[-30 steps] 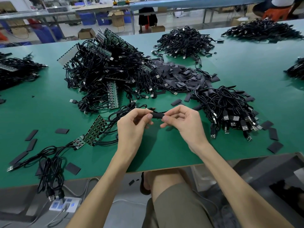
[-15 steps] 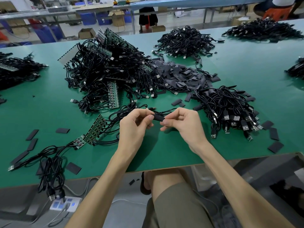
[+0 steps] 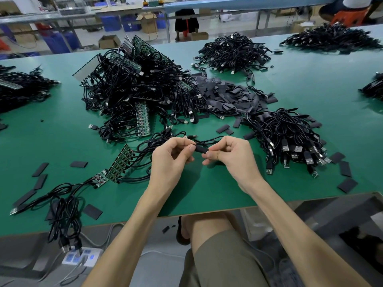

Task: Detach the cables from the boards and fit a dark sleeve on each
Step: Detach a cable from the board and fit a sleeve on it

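both hands up over the near edge of the green table (image 3: 310, 100), left hand (image 3: 170, 160) and right hand (image 3: 232, 156) each pinching an end of the dark sleeve (image 3: 201, 149), thin black cable (image 3: 209, 140) trailing off behind it

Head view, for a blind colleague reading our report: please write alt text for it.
A person's left hand and right hand pinch a dark sleeve between them over a green table. Behind lie heaps of black cables, green boards and loose sleeves.
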`<act>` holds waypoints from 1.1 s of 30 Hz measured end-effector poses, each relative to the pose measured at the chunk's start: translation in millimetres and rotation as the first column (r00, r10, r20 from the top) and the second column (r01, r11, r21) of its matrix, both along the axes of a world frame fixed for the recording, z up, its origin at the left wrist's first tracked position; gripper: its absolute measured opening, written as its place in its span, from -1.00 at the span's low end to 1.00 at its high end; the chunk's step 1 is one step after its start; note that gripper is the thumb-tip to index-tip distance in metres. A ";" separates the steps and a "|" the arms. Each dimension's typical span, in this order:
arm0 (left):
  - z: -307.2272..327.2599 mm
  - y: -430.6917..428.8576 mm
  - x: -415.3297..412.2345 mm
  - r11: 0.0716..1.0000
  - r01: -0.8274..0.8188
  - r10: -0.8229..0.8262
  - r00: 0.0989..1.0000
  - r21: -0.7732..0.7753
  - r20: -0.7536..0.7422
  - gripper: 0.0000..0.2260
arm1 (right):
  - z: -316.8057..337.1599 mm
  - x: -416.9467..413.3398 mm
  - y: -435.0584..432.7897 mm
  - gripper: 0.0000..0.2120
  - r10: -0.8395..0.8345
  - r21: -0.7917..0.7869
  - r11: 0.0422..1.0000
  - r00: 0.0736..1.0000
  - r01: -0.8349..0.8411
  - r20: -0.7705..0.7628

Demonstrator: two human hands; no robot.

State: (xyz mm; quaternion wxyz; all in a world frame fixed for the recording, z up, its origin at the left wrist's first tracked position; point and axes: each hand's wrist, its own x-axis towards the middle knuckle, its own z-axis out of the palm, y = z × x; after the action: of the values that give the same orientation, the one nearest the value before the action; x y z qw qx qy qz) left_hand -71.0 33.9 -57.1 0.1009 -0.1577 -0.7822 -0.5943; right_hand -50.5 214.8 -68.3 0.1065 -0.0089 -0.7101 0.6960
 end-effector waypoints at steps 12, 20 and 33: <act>-2.2 -1.8 -0.5 0.999 0.021 -0.021 1.000 0.037 0.021 -0.92 | 1.5 2.9 -1.1 -0.80 0.023 -0.030 0.999 1.000 -0.023 0.003; -3.0 -1.1 2.0 0.989 0.061 -0.065 0.998 0.134 0.024 -0.96 | 2.3 2.4 -2.3 -0.84 0.059 0.007 0.998 0.998 -0.059 -0.008; -1.1 2.0 5.1 0.960 0.144 -0.148 0.989 0.241 -0.003 -0.95 | 5.5 4.9 -1.2 -0.80 0.081 0.184 0.980 0.995 -0.071 -0.051</act>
State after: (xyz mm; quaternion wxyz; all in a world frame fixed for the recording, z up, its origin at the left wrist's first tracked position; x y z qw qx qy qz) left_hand -65.9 36.0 -58.2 0.0693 -0.1970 -0.6914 -0.6917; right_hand -45.6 213.5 -62.9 0.1010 0.0485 -0.7672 0.6316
